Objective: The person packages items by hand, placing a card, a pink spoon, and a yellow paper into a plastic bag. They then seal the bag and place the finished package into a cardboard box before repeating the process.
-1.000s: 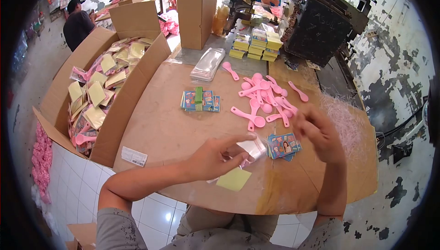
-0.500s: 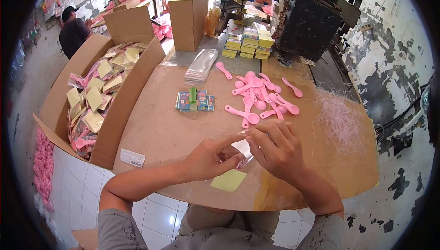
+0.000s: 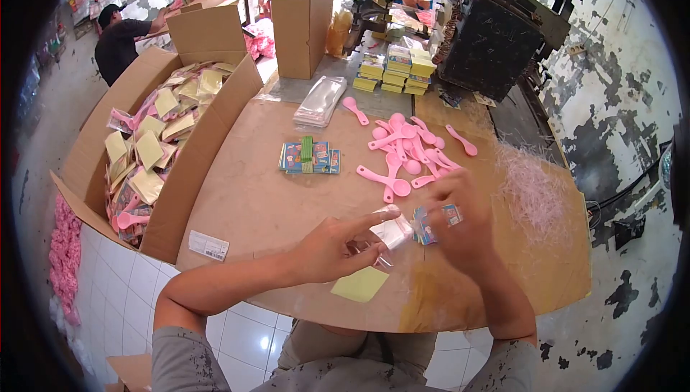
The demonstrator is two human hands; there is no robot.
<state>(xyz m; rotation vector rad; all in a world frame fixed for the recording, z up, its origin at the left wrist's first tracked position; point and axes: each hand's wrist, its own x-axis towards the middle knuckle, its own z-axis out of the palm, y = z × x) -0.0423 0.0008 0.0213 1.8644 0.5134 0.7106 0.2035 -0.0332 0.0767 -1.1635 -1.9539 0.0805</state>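
My left hand [image 3: 338, 248] pinches a clear plastic bag [image 3: 394, 229] between thumb and fingers, above the front middle of the table. To the right of the bag my right hand [image 3: 460, 223] is smeared by motion, so I cannot tell what its fingers hold. Printed blue cards [image 3: 425, 229] show beside and partly behind that hand. Just below the left hand a pale yellow card [image 3: 361, 284] lies flat on the cardboard. Beyond both hands is a loose heap of pink plastic spoons [image 3: 397, 165].
A stack of printed cards with a green band [image 3: 307, 157] sits left of the spoons, near clear bags [image 3: 320, 102]. An open carton [image 3: 188, 194] of packed spoons stands left. Stacked cards [image 3: 397, 68] and a black machine [image 3: 490, 39] are behind; plastic shreds [image 3: 535, 187] lie right.
My right hand has come away from the bag, moving right and slightly up, and the blue cards now show. My left hand keeps its pinch on the bag.
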